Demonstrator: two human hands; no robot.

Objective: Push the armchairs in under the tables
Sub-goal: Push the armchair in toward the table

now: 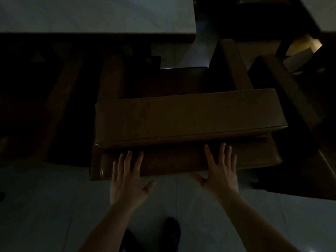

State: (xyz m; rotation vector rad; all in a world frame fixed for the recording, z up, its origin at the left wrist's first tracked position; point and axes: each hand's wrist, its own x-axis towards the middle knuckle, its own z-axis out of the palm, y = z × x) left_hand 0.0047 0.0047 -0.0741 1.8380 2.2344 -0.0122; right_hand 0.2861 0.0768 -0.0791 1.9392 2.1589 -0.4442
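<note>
A brown leather armchair (189,117) stands right in front of me, its padded backrest top facing up and its seat reaching toward a light-topped table (94,13) at the top left. My left hand (127,180) lies flat with fingers spread against the chair's back, near its left end. My right hand (221,171) lies flat and spread the same way near the right end. Neither hand grips anything. The room is very dark.
A second brown armchair (291,95) stands close on the right, beside another table edge (312,15). More dark chair shapes (60,99) sit under the left table. Pale tiled floor (54,206) lies below me, with my dark shoes (172,228) on it.
</note>
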